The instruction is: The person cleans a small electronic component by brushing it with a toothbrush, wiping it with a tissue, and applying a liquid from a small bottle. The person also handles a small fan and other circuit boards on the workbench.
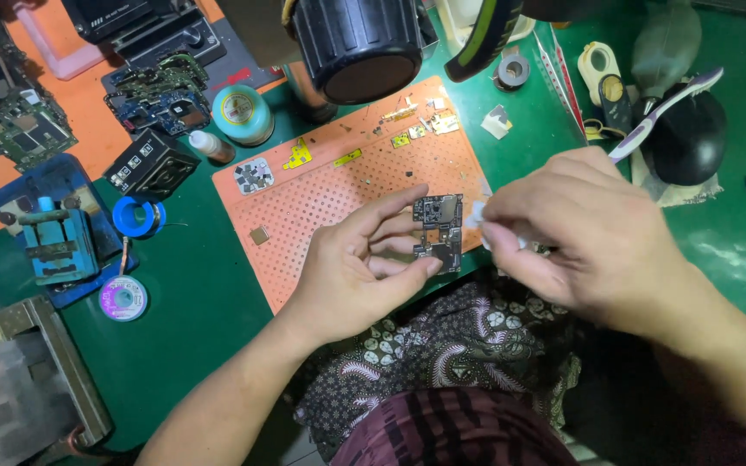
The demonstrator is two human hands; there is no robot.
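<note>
The left hand (pixel 360 263) held a small dark circuit board (pixel 439 231) upright between thumb and fingertips, pinched by its lower edge and its top, the hand closed only as far as the board's edges. The right hand (pixel 576 237) was curled nearly shut around a small white wad (pixel 475 214), which pressed against the board's right edge. What else the right hand gripped could not be told; its fingers hid it.

The grip on the board looked thin. If the right hand rubbed hard, the board could twist out of the pinch and drop onto the patterned cloth (pixel 451 345) over the lap, or down past the near edge of the worktop (pixel 192 345). A firm rub could also knock off tiny parts, or leave fibres caught on them.

The board stood just beyond the worktop's near edge, over the near corner of the orange perforated mat (pixel 338 185), between the two hands and touching both. Small gold-coloured metal shields (pixel 407 125) lay loose towards the mat's far edge; a careless sweep could scatter them
</note>
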